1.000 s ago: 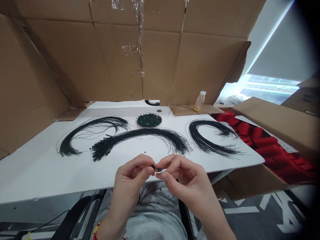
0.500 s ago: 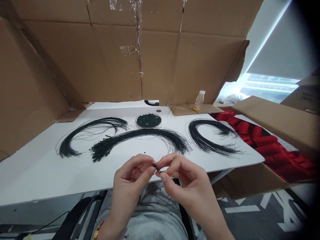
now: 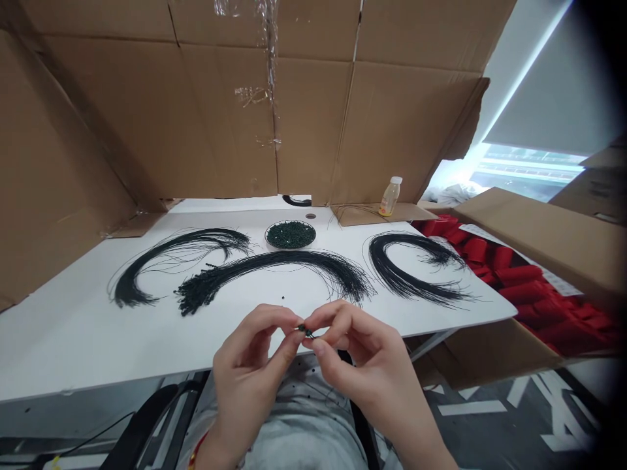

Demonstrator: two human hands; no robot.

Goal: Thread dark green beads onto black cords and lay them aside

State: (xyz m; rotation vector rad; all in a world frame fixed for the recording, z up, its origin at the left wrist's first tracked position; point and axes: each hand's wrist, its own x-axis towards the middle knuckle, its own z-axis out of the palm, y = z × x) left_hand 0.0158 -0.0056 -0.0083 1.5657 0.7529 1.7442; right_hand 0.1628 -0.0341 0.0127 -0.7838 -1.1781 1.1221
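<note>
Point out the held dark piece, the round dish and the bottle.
Held dark piece [image 3: 304, 330]: head view, visible middle.
Round dish [image 3: 290, 249]: head view, front rim.
Bottle [image 3: 390, 198]: head view, middle of its body.

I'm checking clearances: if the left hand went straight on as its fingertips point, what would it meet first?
Past the small dark green piece at its fingertips, the left hand would likely meet the right hand first; exact depth is unclear.

We cannot make out the tiny dark piece [image 3: 304, 331], partly covered by the left hand [image 3: 253, 369] and right hand [image 3: 365, 356]. The orange mark [image 3: 385, 211] on the bottle [image 3: 390, 197] is too small to read. Cardboard [image 3: 313, 130] hides part of the far black bundle [image 3: 296, 202]; our left edge cuts the surface [image 3: 93, 326].
</note>
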